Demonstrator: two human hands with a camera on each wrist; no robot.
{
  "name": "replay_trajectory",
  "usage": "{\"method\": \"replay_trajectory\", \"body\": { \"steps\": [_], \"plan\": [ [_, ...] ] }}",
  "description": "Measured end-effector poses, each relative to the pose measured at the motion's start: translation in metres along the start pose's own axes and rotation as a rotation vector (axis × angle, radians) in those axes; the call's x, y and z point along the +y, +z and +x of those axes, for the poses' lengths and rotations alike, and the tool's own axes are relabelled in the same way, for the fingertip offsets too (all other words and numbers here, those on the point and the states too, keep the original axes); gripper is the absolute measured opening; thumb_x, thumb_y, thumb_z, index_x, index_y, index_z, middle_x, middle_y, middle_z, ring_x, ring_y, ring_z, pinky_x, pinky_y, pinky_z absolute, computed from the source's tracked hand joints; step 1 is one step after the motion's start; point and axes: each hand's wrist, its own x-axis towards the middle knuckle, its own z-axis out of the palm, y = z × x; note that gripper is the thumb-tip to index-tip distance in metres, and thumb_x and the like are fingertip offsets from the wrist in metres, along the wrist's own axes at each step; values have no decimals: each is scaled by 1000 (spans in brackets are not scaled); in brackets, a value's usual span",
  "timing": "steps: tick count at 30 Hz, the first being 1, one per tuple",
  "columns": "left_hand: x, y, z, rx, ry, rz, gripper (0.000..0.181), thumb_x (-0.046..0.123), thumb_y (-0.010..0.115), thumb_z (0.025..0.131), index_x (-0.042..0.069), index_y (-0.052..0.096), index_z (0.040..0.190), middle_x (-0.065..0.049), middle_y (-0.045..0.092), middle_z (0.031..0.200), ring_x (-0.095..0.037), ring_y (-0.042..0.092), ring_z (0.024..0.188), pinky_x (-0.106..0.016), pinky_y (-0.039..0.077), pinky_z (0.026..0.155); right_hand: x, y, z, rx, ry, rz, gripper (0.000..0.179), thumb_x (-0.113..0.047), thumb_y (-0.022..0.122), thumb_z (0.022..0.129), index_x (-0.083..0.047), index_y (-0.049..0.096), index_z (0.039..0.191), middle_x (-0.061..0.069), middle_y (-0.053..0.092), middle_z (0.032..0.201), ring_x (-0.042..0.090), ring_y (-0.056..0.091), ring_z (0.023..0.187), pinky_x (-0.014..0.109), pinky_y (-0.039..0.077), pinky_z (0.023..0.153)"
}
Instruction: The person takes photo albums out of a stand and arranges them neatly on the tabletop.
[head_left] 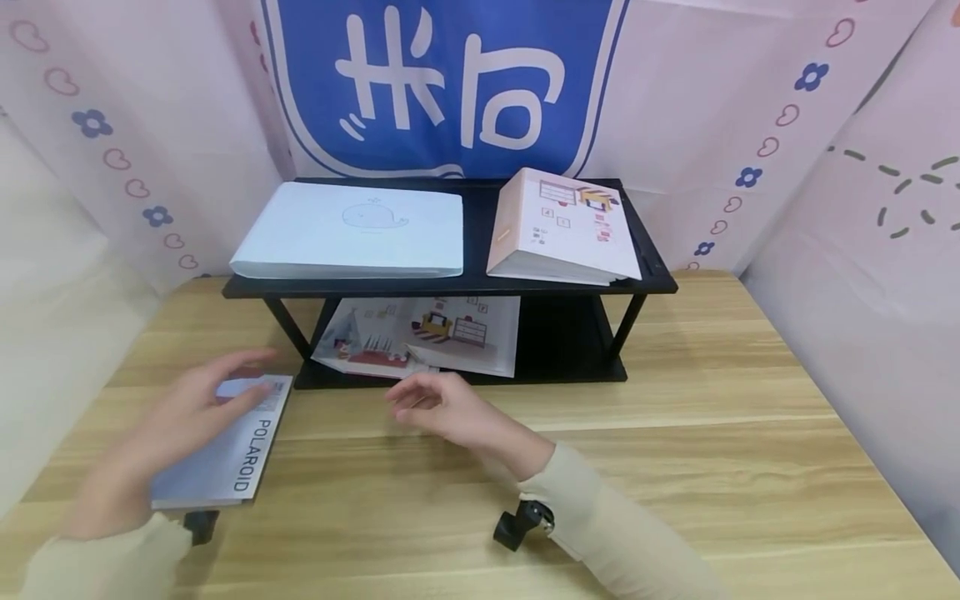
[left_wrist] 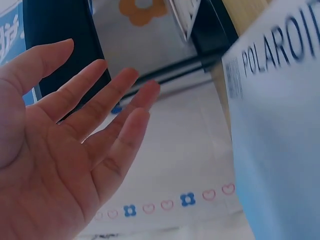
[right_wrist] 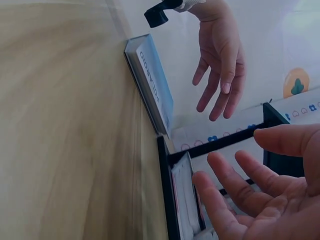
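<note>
My left hand hovers above a pale blue book marked POLAROID, which lies flat at the left of the table. Its fingers are spread and touch nothing, as the left wrist view shows. In front of the black two-tier rack, my right hand hangs in the air with loosely bent fingers and holds nothing. Two printed booklets or folders lie overlapping on the rack's lower shelf. On the upper shelf rest a pale album with a whale drawing and a pink-white binder.
The wood-grain table extends around the rack to both sides. Behind it hangs a white cloth with a blue emblem, close to the rack's back edge. Small black wrist cameras are strapped to the sleeves.
</note>
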Motion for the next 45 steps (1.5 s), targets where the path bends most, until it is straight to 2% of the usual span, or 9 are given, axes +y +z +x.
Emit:
{"method": "replay_trajectory", "body": {
  "steps": [2,9,14,21,26,30,34,41,45],
  "plan": [
    [5,1,4,1,17,-4,46,11,64,95,0,52,139,-27,58,135,-44,57,116,-40,59,81,1,-6,-2,16,-2,-5,29,-7,62,96,2,63,124,21,68,114,13,64,96,18,50,83],
    [26,5,20,-42,9,-70,46,16,58,101,1,47,143,-27,55,138,-46,59,117,-57,54,87,6,-22,-9,73,8,-37,30,-8,62,96,3,63,123,21,68,116,14,63,97,22,51,85],
    [39,13,31,-43,14,-120,44,17,57,101,1,49,141,-27,56,136,-45,59,117,-59,52,90,13,-32,-13,99,21,-14,31,-7,61,96,4,61,125,25,66,118,17,64,98,22,52,81],
    [52,26,47,-7,27,-111,43,15,59,100,1,51,139,-25,56,135,-29,62,98,-32,54,73,20,-47,-17,154,22,-19,30,-9,60,98,5,61,125,23,68,116,30,65,105,21,52,83],
    [59,36,57,-63,6,-157,45,18,54,102,0,47,142,-25,52,142,-43,55,124,-56,54,90,22,-59,-21,200,6,-28,29,-5,59,97,9,61,122,24,70,113,42,64,107,22,52,83],
    [64,45,66,-63,14,-196,45,17,55,102,0,47,142,-25,53,141,-42,56,123,-57,52,94,23,-68,-22,228,17,-7,29,-5,58,97,9,61,122,24,69,114,44,63,108,29,55,86],
    [69,55,77,-72,-24,-236,44,16,55,101,-1,48,142,-23,53,142,-39,58,122,-54,52,96,25,-75,-22,259,33,-2,29,-7,59,97,8,62,121,24,69,115,41,64,107,36,55,86],
    [70,69,93,-45,-43,-269,46,9,53,97,-4,48,141,-25,53,141,-40,60,118,-52,54,94,34,-86,-20,303,33,-32,30,-6,59,96,8,62,122,26,66,121,28,66,106,21,53,83],
    [70,77,99,-17,-62,-293,46,7,55,95,-5,50,139,-26,55,138,-41,62,115,-50,55,91,37,-91,-20,330,34,-45,29,-8,60,95,7,64,120,24,66,119,18,62,96,23,51,78]
  ]
}}
